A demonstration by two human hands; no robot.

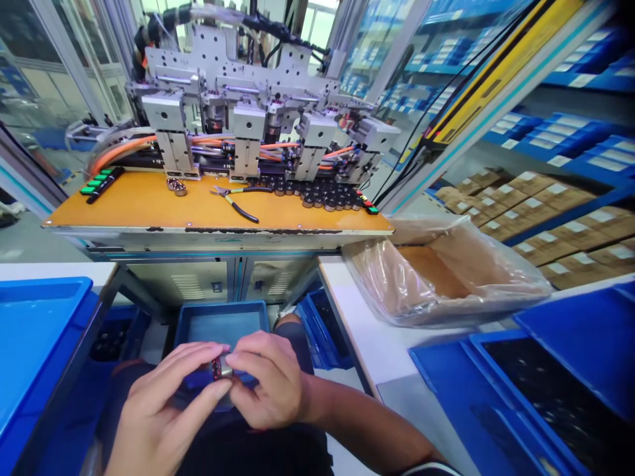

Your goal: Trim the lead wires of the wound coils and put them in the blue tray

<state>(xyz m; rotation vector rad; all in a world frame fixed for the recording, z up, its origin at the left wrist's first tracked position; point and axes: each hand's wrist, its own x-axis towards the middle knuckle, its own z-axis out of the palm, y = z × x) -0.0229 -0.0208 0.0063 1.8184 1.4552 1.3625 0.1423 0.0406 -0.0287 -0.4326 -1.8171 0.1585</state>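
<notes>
Between my two hands, above my lap, is a small round metal part (pixel 225 367) with a dark end that shows red spots. The thumb and fingers of my left hand (pixel 171 403) pinch it at the dark end. My right hand (pixel 270 380) grips its silvery side with thumb and curled fingers. Below and beyond the hands sits a blue tray (pixel 223 320). On the orange worktop (pixel 198 215) ahead, pliers (pixel 235 198) with black handles lie near the middle. A cluster of similar round dark parts (pixel 322 193) stands to their right, and a few metal ones (pixel 176 187) stand to their left.
Behind the worktop rises a machine (pixel 248 125) with several metal heads. A box lined with clear plastic (pixel 391 284) stands on the white table at right, near blue bins (pixel 476 396). At left lies a blue tray (pixel 40 330). Shelves with cartons (pixel 536 205) fill the right background.
</notes>
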